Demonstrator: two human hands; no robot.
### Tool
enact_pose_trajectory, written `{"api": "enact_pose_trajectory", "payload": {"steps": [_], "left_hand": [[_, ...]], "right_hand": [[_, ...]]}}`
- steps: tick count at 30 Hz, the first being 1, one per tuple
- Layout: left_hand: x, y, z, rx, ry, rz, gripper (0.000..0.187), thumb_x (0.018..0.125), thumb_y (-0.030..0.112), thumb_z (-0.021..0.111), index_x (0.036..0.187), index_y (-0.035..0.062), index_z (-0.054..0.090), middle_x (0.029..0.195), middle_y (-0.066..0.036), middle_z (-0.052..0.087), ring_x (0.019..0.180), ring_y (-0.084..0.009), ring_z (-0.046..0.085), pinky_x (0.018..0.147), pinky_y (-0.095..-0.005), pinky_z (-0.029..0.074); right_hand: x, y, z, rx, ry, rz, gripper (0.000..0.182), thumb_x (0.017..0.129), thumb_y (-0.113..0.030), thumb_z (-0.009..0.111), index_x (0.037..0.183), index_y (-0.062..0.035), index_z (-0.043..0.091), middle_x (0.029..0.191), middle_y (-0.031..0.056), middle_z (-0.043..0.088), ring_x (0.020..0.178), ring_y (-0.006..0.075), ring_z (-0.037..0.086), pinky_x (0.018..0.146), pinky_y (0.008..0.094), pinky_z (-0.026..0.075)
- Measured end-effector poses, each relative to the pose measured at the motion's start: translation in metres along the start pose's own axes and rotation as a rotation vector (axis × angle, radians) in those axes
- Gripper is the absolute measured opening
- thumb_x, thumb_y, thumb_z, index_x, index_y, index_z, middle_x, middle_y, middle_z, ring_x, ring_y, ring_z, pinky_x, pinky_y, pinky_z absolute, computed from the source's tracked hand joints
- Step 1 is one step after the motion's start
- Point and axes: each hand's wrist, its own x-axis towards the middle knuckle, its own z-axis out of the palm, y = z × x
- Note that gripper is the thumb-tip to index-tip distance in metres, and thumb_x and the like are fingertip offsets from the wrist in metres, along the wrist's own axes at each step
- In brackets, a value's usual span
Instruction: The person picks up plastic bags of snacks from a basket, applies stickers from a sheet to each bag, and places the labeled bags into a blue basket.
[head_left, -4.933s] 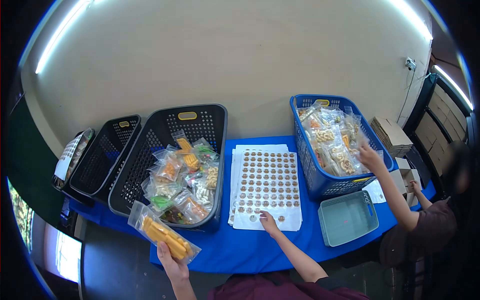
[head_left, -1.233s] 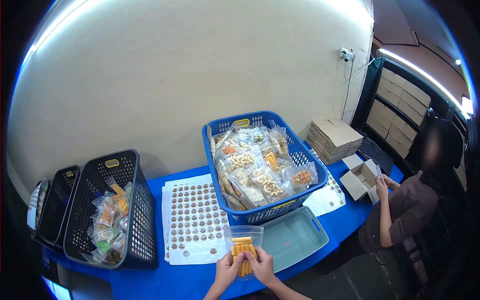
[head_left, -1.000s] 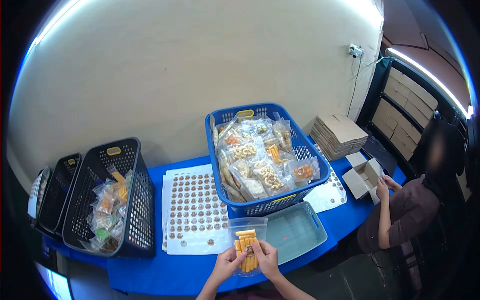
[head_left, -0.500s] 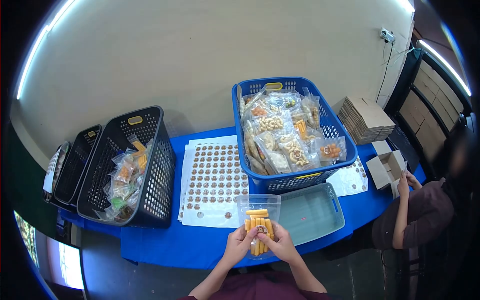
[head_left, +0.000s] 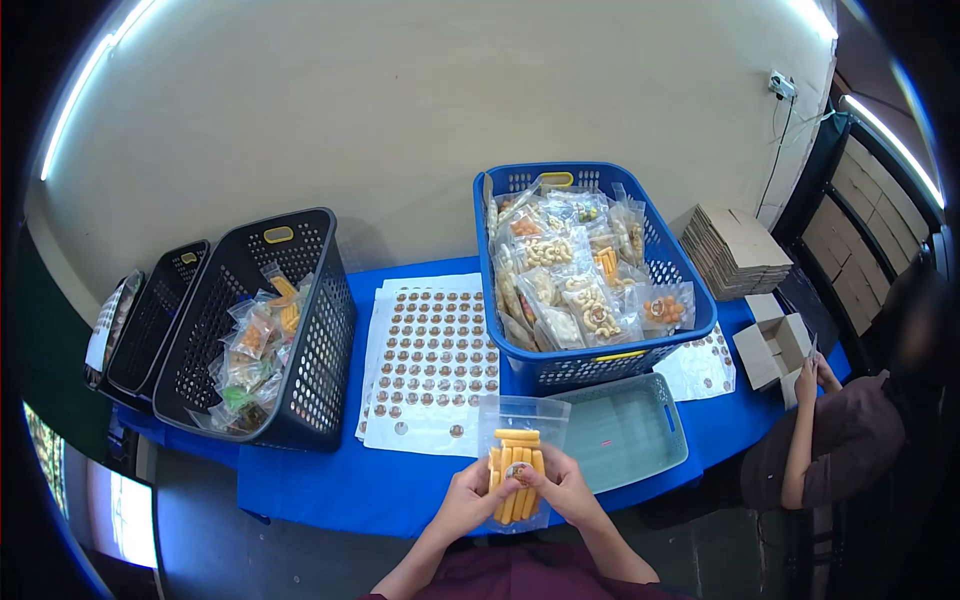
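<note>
A clear plastic pouch of yellow stick snacks (head_left: 517, 490) is held upright between my two hands above the table's front edge. My left hand (head_left: 470, 500) grips its left side, and my right hand (head_left: 562, 488) grips the right side. Both thumbs press on a round sticker (head_left: 517, 471) on the pouch's front. Just beyond the pouch lie sheets of round stickers (head_left: 430, 360), with some stickers gone from the bottom rows. To the right of the pouch is a shallow grey-green tray (head_left: 640, 465).
A blue basket (head_left: 560, 372) full of snack pouches stands behind the tray. On the left, a dark basket (head_left: 320, 370) holds more pouches. At right are stacked flat cartons (head_left: 735, 250), an open box (head_left: 775, 350) and a co-worker's hands (head_left: 815, 380).
Both thumbs have moved closer together over the sticker, covering more of it. The view has shifted slightly. At right, the co-worker's hands have risen slightly, with a small item in them.
</note>
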Motion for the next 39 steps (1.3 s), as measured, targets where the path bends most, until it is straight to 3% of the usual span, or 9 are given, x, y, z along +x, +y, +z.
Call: {"api": "enact_pose_trajectory", "payload": {"steps": [6, 11, 17, 22, 26, 29, 31, 39], "left_hand": [[0.000, -0.006, 0.000, -0.096, -0.070, -0.055, 0.037, 0.080, 0.010, 0.061, 0.112, -0.0024, 0.047, 0.099, -0.005, 0.057, 0.087, -0.0073, 0.054, 0.074, -0.0224, 0.045], [-0.002, -0.020, -0.002, -0.134, -0.103, -0.059, 0.038, 0.081, 0.011, 0.060, 0.113, -0.0025, 0.045, 0.101, -0.006, 0.056, 0.087, -0.0077, 0.054, 0.074, -0.0220, 0.045], [0.007, -0.030, 0.006, -0.147, 0.145, -0.098, 0.027, 0.085, 0.017, 0.055, 0.104, -0.0030, 0.052, 0.092, -0.006, 0.059, 0.083, -0.0080, 0.056, 0.070, -0.0207, 0.045], [0.011, -0.029, 0.013, -0.140, 0.106, -0.071, 0.029, 0.088, 0.023, 0.050, 0.103, -0.0029, 0.053, 0.093, -0.006, 0.059, 0.081, -0.0074, 0.055, 0.070, -0.0209, 0.045], [0.012, -0.034, 0.016, -0.183, 0.115, -0.100, 0.027, 0.088, 0.019, 0.050, 0.105, -0.0017, 0.052, 0.096, -0.007, 0.059, 0.084, -0.0099, 0.055, 0.072, -0.0219, 0.045], [0.012, -0.036, 0.015, -0.158, 0.172, -0.066, 0.026, 0.086, 0.017, 0.053, 0.104, -0.0016, 0.053, 0.094, -0.007, 0.059, 0.083, -0.0097, 0.056, 0.073, -0.0220, 0.045], [0.018, -0.037, 0.014, -0.108, 0.187, -0.030, 0.025, 0.084, 0.014, 0.056, 0.103, -0.0021, 0.053, 0.094, -0.007, 0.060, 0.085, -0.0090, 0.056, 0.074, -0.0220, 0.045], [0.038, -0.055, 0.041, -0.141, 0.028, -0.115, 0.029, 0.086, 0.019, 0.054, 0.105, -0.0028, 0.052, 0.096, -0.007, 0.059, 0.084, -0.0088, 0.056, 0.074, -0.0212, 0.044]], "right_hand": [[0.000, 0.011, -0.005, -0.033, 0.069, 0.027, 0.030, 0.088, -0.020, 0.050, 0.105, 0.0040, 0.053, 0.090, 0.0055, 0.059, 0.081, 0.0085, 0.054, 0.073, 0.0223, 0.043], [0.000, 0.025, -0.018, -0.002, 0.068, 0.091, 0.029, 0.088, -0.022, 0.050, 0.104, 0.0016, 0.052, 0.090, 0.0040, 0.058, 0.083, 0.0079, 0.052, 0.072, 0.0222, 0.043], [-0.004, 0.025, -0.014, -0.153, 0.001, 0.051, 0.030, 0.086, -0.020, 0.054, 0.107, 0.0010, 0.051, 0.097, 0.0055, 0.056, 0.088, 0.0093, 0.051, 0.076, 0.0234, 0.042], [-0.005, 0.026, -0.015, -0.074, 0.079, 0.020, 0.030, 0.085, -0.017, 0.053, 0.108, 0.0022, 0.050, 0.099, 0.0061, 0.056, 0.089, 0.0084, 0.052, 0.075, 0.0223, 0.043], [-0.005, 0.028, -0.016, -0.073, 0.123, 0.069, 0.033, 0.084, -0.016, 0.056, 0.111, 0.0022, 0.050, 0.101, 0.0069, 0.055, 0.091, 0.0088, 0.051, 0.076, 0.0231, 0.043], [-0.005, 0.042, -0.017, -0.170, 0.094, -0.013, 0.037, 0.082, -0.015, 0.058, 0.113, 0.0019, 0.048, 0.103, 0.0076, 0.055, 0.093, 0.0099, 0.050, 0.078, 0.0241, 0.043], [-0.006, 0.042, -0.014, -0.165, 0.070, -0.007, 0.041, 0.081, -0.008, 0.059, 0.117, 0.0013, 0.043, 0.104, 0.0040, 0.052, 0.094, 0.0100, 0.050, 0.080, 0.0241, 0.043], [-0.020, 0.034, -0.050, 0.094, 0.185, 0.142, 0.041, 0.083, -0.012, 0.058, 0.118, 0.0014, 0.043, 0.105, 0.0059, 0.053, 0.097, 0.0110, 0.050, 0.082, 0.0249, 0.042]]}}
